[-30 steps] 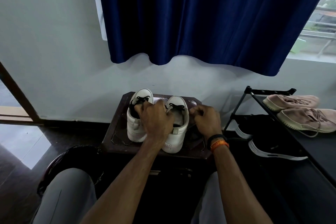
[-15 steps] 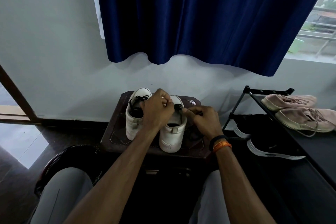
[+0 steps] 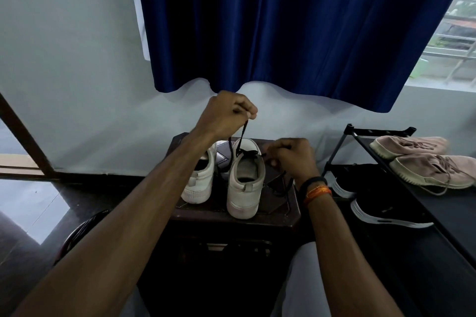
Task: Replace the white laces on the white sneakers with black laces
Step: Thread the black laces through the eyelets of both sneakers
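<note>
- Now we pinch the black lace in our left hand, mid-frame, drawing it steeply upward from the right sneaker.
- Our right hand grips its other end, level with the eyelets.

Right sneaker: white low-top, middle of the frame, standing upright on its sole, heel toward me and toe away, opening showing a grey insole.
Left sneaker: white, just beside the first on its left, same heel-toward-me pose, partly hidden behind my forearm.
Black lace: threaded at the right sneaker's front eyelets; one end runs taut up toward the frame's upper middle, the other trails off to the right.
</note>
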`<state>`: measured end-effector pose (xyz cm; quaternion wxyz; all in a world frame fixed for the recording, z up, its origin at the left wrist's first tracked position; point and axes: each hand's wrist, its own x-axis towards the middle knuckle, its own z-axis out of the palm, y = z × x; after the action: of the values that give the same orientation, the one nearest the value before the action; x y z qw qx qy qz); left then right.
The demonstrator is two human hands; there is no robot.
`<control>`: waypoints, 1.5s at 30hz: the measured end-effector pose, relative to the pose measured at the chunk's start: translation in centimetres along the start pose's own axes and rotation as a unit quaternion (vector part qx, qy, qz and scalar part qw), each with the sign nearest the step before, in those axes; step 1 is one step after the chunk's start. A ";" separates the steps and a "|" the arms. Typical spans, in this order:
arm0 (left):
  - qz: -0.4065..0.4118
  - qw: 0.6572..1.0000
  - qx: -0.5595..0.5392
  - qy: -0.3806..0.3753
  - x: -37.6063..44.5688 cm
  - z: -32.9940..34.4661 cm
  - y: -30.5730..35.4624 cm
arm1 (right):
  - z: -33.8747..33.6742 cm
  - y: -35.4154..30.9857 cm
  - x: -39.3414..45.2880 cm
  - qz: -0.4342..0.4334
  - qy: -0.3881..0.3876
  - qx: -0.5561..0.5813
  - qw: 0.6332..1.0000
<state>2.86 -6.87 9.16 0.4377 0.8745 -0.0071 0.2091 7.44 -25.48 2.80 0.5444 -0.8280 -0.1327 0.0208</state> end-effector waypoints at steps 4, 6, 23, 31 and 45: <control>0.001 0.974 0.099 -0.202 0.0 0.9 0.3 | -0.7 -3.2 -0.1 0.028 -0.003 0.172 0.985; -0.010 0.962 0.125 -0.243 -0.3 1.8 0.1 | -0.9 -4.4 -0.2 0.049 -0.043 0.269 0.961; 0.009 0.961 0.183 -0.205 -2.0 2.6 -1.5 | 2.7 -4.0 -0.6 0.218 0.058 0.574 0.787; 0.053 0.964 0.230 -0.125 -3.3 3.3 -2.1 | 3.2 -2.8 -2.8 0.183 0.024 0.508 0.841; -0.040 0.989 0.120 -0.070 -4.9 1.8 -4.3 | 1.3 0.4 -5.5 -0.219 0.017 -0.206 0.954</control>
<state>-0.11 -6.48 3.10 0.3356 0.9328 0.0227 0.1290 1.98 -25.83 1.33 0.3551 -0.8732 -0.3028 -0.1404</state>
